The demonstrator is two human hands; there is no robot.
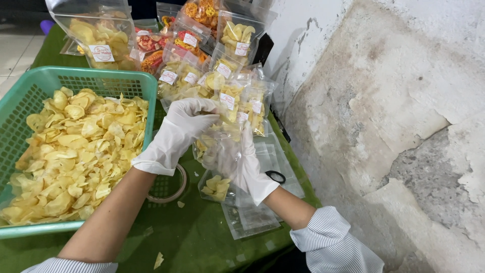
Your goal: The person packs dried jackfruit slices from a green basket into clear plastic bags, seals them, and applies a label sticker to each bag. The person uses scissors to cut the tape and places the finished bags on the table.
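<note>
Both my hands wear white gloves. My left hand [177,132] reaches from above into the mouth of a clear plastic bag [218,142] with a few yellow chips inside. My right hand [247,164] grips that bag from the right side and holds it up over the green cloth. A green plastic basket [30,93] heaped with pale yellow chips [76,151] stands just left of my left hand. Under the held bag lies another small clear bag with chips [214,186].
Many sealed chip bags with labels [222,81] are piled at the back, some orange and red [151,48]. A tape roll [169,189], a black ring [276,176] and empty clear bags [250,220] lie on the green cloth [192,242]. A rough grey wall [394,111] rises on the right.
</note>
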